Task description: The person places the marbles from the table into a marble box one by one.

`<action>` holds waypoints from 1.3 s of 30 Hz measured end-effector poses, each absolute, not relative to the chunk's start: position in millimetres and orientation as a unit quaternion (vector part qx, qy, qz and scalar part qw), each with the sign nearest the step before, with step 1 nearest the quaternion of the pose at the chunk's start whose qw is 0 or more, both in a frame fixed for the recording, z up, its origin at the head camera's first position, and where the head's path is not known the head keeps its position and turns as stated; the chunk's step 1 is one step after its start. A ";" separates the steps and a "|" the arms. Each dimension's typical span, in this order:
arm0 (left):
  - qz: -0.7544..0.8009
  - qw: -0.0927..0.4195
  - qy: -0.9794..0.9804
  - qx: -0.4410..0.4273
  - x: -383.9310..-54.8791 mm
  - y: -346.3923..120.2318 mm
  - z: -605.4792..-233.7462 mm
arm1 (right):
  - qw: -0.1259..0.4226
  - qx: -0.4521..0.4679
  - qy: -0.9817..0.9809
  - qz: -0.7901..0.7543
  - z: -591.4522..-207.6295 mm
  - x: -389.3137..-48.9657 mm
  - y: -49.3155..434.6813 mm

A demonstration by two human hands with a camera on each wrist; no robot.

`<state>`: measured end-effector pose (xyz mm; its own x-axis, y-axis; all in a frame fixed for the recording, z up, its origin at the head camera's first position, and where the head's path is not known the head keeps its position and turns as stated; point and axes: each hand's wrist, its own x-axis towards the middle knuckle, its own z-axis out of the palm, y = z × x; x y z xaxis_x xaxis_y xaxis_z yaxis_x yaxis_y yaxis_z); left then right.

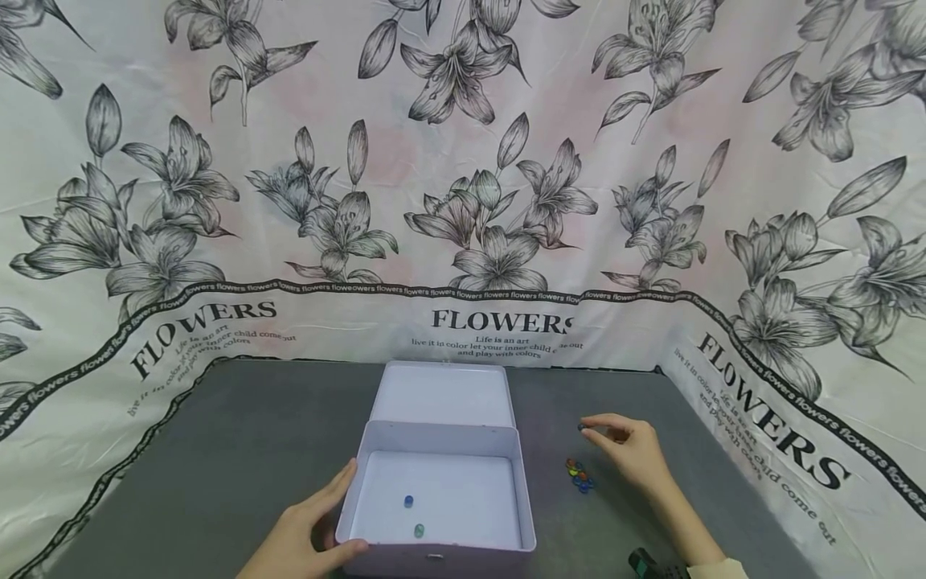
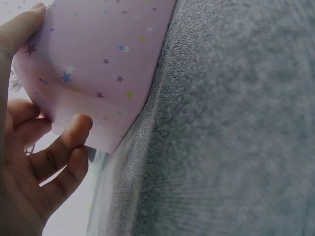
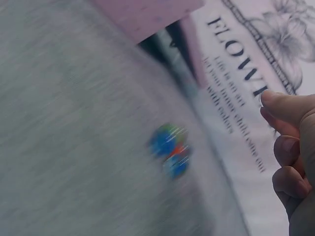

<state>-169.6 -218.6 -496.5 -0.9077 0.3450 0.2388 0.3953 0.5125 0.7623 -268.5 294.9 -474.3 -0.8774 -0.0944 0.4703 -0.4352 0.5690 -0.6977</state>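
A box (image 1: 470, 498), pale lilac inside and pink with small stars outside, lies with its hinged lid (image 1: 443, 394) tipped back. My left hand (image 1: 297, 527) holds its near left corner, thumb at the front rim and fingers along the left side. Two marbles are on the box floor: a blue marble (image 1: 408, 501) and a greenish clear marble (image 1: 419, 531). Right of the box, my right hand (image 1: 637, 454) pinches a small dark marble (image 1: 582, 426) between thumb and forefinger, above the table. Just below that hand lies a cluster of coloured marbles (image 1: 579, 476), blurred in the right wrist view.
A grey cloth (image 1: 239, 466) covers the table. A white curtain (image 1: 492, 322) printed with flowers and lettering hangs round its back and sides. Close to my right sleeve, at the near edge, a dark device (image 1: 644, 563) shows in part.
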 end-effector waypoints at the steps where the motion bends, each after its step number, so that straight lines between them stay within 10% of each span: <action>1: -0.438 0.034 -0.873 -0.212 -170.0 -218.7 -496.4 | 0.202 0.160 -0.863 0.435 -468.5 -270.8 293.1; 39: -0.467 0.014 -0.855 -0.223 -171.0 -219.9 -500.0 | 0.157 0.299 -0.813 0.475 -391.8 -335.3 142.5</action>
